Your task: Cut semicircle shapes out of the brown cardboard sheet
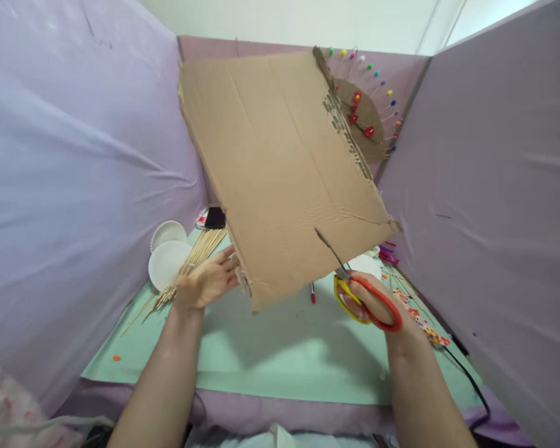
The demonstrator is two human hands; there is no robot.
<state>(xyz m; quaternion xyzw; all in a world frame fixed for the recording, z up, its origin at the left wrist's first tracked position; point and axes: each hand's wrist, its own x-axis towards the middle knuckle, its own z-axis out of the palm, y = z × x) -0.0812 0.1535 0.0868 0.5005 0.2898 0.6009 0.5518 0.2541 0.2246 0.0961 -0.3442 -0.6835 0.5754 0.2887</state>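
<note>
A large sheet of brown corrugated cardboard [280, 168] is raised and tilted above the table, its right edge torn so that the flutes show. My right hand [366, 289] grips scissors [376, 308] with red and yellow handles. One dark blade lies across the front of the cardboard near its lower edge; how the other blade sits is mostly hidden. My left hand [210, 277] is palm up at the sheet's lower left edge, fingers stretched out. Its fingertips reach the edge and are partly hidden there.
Bamboo sticks [198, 255] lie at the left beside white paper plates [168, 264] and a dark phone [214, 218]. A red-capped pen [313, 294] rests on the green table cover [284, 367]. A flower-patterned glue gun [422, 320] with a cord is at right. A round pin-edged decoration [366, 124] hangs behind.
</note>
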